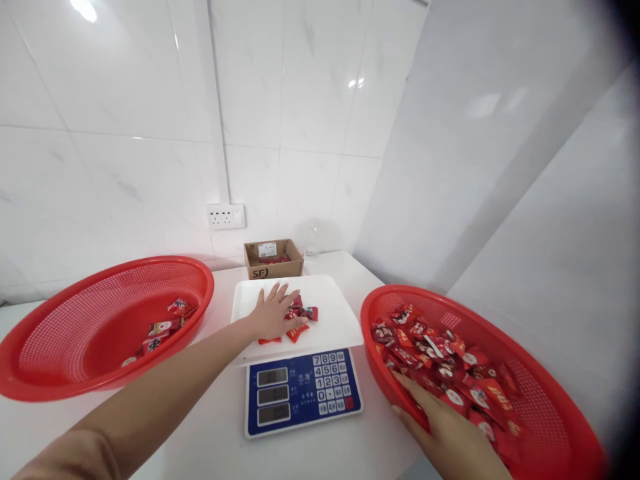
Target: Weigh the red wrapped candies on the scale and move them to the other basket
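My left hand [274, 316] is spread, palm down, over several red wrapped packets [309, 312] on the white tray of the scale [325, 293]. Its fingers partly hide the packets. At the right, my right hand [435, 427] is at the near rim of a red basket [370, 320], thumb outside and fingers over the edge, gripping it. Many red packets [450, 367] fill the bottom of that basket. The scale's blue panel [305, 393] has a keypad and three small displays.
Another red basket [110, 273] with a few packets [165, 327] stands on the left. Behind the scale sits a small open cardboard box [275, 269]. A white wall with a socket [226, 217] rises behind the white table [200, 440].
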Demonstrator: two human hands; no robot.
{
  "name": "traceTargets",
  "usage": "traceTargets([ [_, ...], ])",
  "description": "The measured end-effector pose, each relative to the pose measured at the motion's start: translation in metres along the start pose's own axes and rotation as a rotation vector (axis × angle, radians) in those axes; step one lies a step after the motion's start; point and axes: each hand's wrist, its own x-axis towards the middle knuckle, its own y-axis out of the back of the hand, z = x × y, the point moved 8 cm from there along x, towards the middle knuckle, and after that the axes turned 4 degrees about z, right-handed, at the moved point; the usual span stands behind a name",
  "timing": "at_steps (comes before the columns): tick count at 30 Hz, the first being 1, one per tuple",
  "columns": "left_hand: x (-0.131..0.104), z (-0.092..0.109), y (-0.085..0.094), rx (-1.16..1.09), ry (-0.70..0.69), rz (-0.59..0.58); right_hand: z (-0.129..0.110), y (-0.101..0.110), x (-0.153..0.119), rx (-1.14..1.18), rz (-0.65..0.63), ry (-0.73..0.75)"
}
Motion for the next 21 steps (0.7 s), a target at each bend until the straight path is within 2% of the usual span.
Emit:
traceTargets([
  [7, 0.004, 0.027, 0.001, -0.008, -0.144, 0.105, 0.000, 0.002, -0.001, -0.017, 0.054, 0.018],
  [14, 0.001, 0.025, 0.009, -0.036, -0.127, 0.214, 0.001, 0.002, 0.000, -0.015, 0.086, 0.033],
  [21, -0.001, 0.029, 0.012, -0.071, -0.203, 0.161, 0.002, 0.001, 0.000, -0.012, 0.121, 0.047],
])
